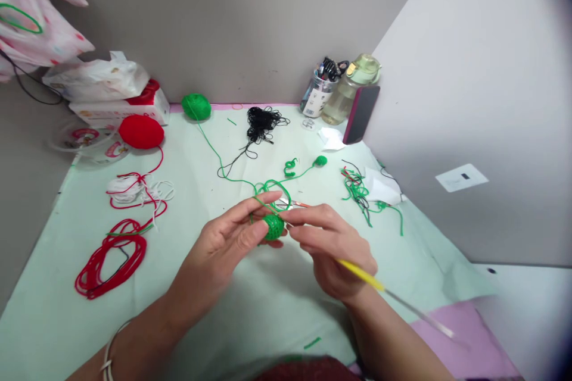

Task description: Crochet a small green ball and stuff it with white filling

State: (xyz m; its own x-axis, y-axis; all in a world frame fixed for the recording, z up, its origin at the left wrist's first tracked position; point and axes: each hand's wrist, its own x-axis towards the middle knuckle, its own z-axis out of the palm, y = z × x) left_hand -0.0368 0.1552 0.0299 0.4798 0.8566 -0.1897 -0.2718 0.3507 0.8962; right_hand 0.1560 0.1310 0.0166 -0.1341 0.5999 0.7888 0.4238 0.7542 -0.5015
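Observation:
My left hand [236, 229] pinches a small round green crochet piece [273, 227] between thumb and fingers, with green yarn running over its index finger. In my right hand [335, 244] is a crochet hook with a yellow grip [363, 274]; its metal shaft sticks out toward the lower right. The hook's tip meets the crochet piece, though the fingers partly hide it. Just beyond my hands lie loops of green yarn [281, 186] and a pair of scissors [292, 203], half covered. A green strand leads back to a green yarn ball [196, 106].
To the left are a red yarn ball [142, 131], white yarn [127, 189] and a red yarn coil [111, 265]. Black yarn [263, 124] lies at the back. A pen cup [316, 95], bottle [342, 98] and phone [361, 114] stand back right, yarn scraps [356, 190] nearer.

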